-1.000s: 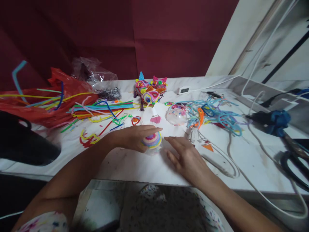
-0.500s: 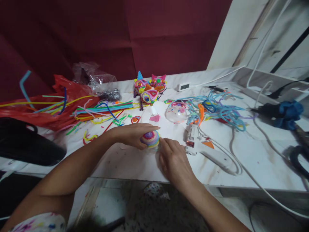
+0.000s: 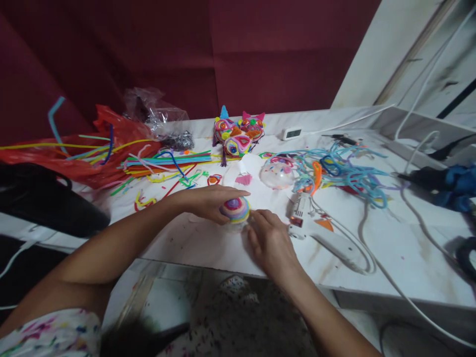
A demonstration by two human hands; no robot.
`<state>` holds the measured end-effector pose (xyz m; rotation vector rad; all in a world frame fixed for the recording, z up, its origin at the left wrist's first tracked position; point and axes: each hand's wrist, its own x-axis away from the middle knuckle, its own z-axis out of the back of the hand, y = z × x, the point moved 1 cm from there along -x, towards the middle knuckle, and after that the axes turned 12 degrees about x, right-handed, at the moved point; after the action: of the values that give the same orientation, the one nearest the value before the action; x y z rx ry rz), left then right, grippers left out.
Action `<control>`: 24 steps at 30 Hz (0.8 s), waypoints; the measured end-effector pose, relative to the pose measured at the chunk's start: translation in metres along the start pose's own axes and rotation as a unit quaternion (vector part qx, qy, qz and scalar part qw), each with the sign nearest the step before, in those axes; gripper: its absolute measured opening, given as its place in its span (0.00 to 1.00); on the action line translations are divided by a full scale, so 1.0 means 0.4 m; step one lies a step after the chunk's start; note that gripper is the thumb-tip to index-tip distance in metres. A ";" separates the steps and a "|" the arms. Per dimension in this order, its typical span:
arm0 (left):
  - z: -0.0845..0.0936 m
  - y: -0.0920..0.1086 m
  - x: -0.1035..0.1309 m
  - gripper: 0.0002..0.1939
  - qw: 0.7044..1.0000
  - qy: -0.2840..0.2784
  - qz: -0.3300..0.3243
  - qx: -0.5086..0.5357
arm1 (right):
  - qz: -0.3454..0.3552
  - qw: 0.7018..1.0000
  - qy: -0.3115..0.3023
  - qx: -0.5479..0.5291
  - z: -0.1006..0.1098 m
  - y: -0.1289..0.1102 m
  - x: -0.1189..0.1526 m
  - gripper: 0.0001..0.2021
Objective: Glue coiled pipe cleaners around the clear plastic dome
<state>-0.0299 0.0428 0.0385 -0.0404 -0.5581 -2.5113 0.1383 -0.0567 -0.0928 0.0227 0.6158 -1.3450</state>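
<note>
A clear plastic dome wound with rings of coloured pipe cleaner (image 3: 238,210) rests on the white table near its front edge. Purple and pink rings lie at its centre, with yellow and blue further out. My left hand (image 3: 206,204) grips it from the left, thumb below and fingers stretched over the far side. At its lower right edge, the bent fingers of my right hand (image 3: 273,243) are closed together; whatever lies between them is hidden.
Behind are several finished animal-face ornaments (image 3: 238,141) and another clear dome (image 3: 277,174). A white glue gun (image 3: 330,238) with its cord lies right, below tangled blue pipe cleaners (image 3: 345,171). Left are a red plastic bag (image 3: 122,126) and a black container (image 3: 48,196).
The view has swung slightly left, so the things on the table appear further right. Both hands stay around the dome with almost the same hold.
</note>
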 end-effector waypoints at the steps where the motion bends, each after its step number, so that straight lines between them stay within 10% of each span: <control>1: -0.001 0.000 0.000 0.40 1.000 0.002 0.005 0.000 | -0.004 1.000 -0.003 0.001 0.002 0.002 -0.006 0.13; 24: -0.009 -0.012 0.005 0.40 0.999 0.012 -0.014 0.039 | -0.013 0.994 -0.102 0.026 0.069 0.009 -0.063 0.08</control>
<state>-0.0338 0.0439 0.0335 0.0260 -0.6499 -2.5124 0.1501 -0.0429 -0.0600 -0.0790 0.4102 -1.3694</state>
